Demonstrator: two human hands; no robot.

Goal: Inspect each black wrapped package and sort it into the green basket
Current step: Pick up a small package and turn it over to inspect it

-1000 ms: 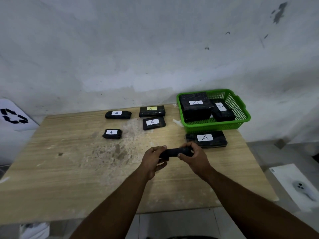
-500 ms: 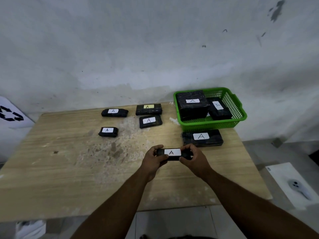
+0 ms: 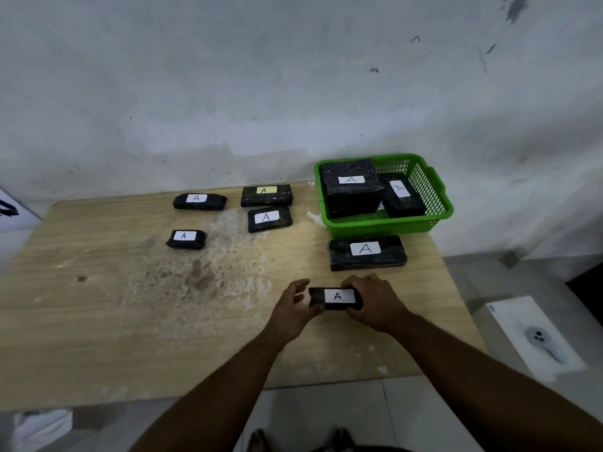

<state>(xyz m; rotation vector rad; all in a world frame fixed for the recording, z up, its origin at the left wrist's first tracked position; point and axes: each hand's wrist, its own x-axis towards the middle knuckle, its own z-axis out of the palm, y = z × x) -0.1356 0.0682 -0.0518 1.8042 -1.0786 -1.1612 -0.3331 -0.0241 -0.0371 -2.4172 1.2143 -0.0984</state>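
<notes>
I hold a small black wrapped package (image 3: 336, 298) with a white "A" label facing up, just above the table's front right. My right hand (image 3: 378, 305) grips its right end. The fingers of my left hand (image 3: 292, 308) are spread off its left end, and only the thumb touches the lower corner. The green basket (image 3: 391, 225) stands at the back right with a big package (image 3: 350, 194) and a smaller one (image 3: 403, 199) inside. A long package (image 3: 367, 253) lies just in front of the basket. Several more labelled packages lie at the back middle, one (image 3: 266, 195) with a yellow label.
The wooden table (image 3: 98, 321) stands against a grey wall. On the floor to the right lies a white board with a grey device (image 3: 541, 344). A recycling sign (image 3: 9, 210) leans at the far left. My feet (image 3: 339, 438) show below the table edge.
The package has been turned so its white label faces up. My left fingers have come off its left end, while my right hand keeps its grip.
</notes>
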